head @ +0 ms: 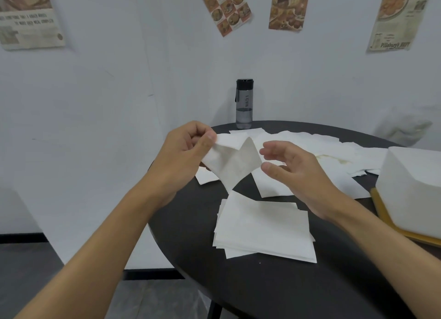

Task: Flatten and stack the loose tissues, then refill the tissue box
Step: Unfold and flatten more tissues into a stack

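Observation:
My left hand (pixel 186 151) pinches the top corner of a white tissue (pixel 235 163) that hangs folded in the air above the table. Just to the tissue's right, my right hand (pixel 293 168) hovers with relaxed, spread fingers and holds nothing. Below the hands lies a stack of flattened tissues (pixel 262 228) on the black round table (pixel 262 287). Several loose tissues (pixel 317 147) are scattered across the far side of the table. A white tissue box (pixel 415 185) stands at the right edge on a yellow-brown base.
A grey water bottle (pixel 244 104) with a black cap stands at the table's far edge against the white wall. Paper posters hang on the wall. The table's left edge runs close under my left forearm, with floor beyond it.

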Tool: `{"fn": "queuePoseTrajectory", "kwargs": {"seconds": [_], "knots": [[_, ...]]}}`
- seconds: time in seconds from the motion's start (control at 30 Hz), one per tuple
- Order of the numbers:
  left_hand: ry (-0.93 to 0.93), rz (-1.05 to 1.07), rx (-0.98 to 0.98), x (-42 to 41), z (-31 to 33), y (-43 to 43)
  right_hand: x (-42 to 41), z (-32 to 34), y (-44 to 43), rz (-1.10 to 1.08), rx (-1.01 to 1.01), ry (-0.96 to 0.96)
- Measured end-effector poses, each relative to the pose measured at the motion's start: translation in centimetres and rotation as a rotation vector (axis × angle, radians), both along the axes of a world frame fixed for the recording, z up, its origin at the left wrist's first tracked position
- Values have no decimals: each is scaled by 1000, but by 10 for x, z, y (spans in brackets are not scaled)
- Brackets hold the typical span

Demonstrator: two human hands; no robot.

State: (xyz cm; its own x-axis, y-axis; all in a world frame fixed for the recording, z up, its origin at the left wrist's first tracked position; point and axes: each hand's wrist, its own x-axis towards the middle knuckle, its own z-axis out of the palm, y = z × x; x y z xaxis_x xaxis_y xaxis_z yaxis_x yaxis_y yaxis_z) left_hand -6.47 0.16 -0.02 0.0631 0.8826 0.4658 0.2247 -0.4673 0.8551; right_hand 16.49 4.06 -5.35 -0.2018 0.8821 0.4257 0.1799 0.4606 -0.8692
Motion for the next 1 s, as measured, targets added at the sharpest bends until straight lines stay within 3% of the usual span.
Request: {"fn": "queuePoseTrajectory", "kwargs": {"seconds": [0.4,0.67,0.87,1.0], "knots": [[-292,-140,-66,10,8,5,4,6,0,151,-146,299],[-404,-94,-168,8,0,12,11,7,1,66,-160,343],[-321,-13,-24,11,4,10,14,15,-3,81,-150,476],[-311,2,10,12,7,12,15,14,-3,111,-192,420]]}}
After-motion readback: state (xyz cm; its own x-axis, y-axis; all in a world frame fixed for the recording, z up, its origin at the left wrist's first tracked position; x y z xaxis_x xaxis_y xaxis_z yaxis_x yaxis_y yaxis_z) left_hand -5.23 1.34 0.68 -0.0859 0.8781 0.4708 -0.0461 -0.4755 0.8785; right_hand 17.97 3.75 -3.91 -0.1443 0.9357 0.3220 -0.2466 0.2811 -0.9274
